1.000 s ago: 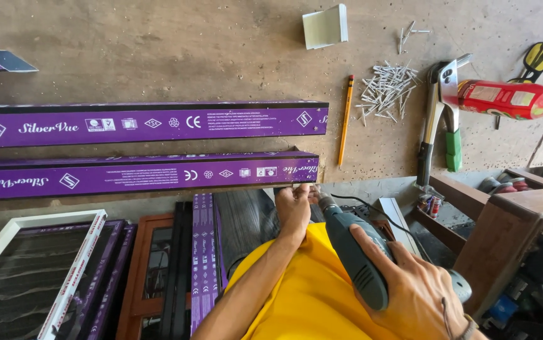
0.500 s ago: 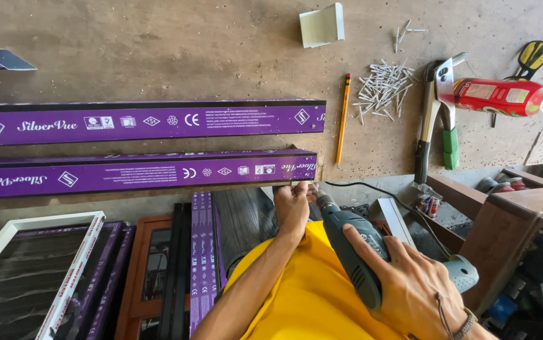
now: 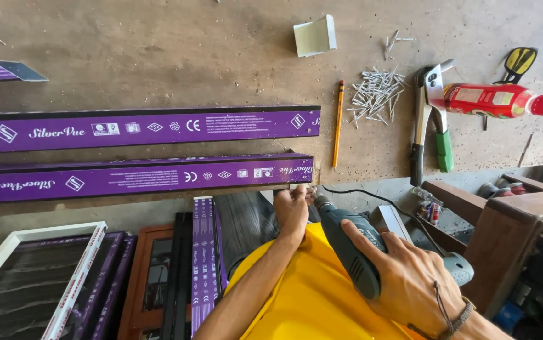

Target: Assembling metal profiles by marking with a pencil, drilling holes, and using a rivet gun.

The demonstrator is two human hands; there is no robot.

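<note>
Worn, scuffed brown wood forms the desk (image 3: 158, 50) we look down on, with its near edge running across the middle of the view. On it lie two long purple-wrapped metal profile bars, side by side and slightly apart: the farther bar (image 3: 139, 128) and the nearer bar (image 3: 139, 177), which sits along the desk's edge.

Our left hand (image 3: 293, 211) reaches up from below and its fingers pinch the right end of the nearer bar at the desk edge. Our right hand (image 3: 403, 277) is wrapped firmly around the grip of a dark teal power drill (image 3: 347, 242), whose tip points at that same bar end, just beside the left fingers. A black cord (image 3: 372, 195) trails from the drill to the right. A yellow shirt (image 3: 309, 296) fills the bottom of the view.

Right of the bars, a yellow pencil (image 3: 339, 124) lies pointing away from us. Further right are a loose pile of silver rivets (image 3: 375, 94), a hand riveter with green and black handles (image 3: 432, 119), and a red plastic bottle (image 3: 498, 101) lying on its side. A small white block (image 3: 315, 36) rests near the far edge.

Below the desk on the left, stacked framed panels (image 3: 63, 283) in white, purple and brown lean together.
</note>
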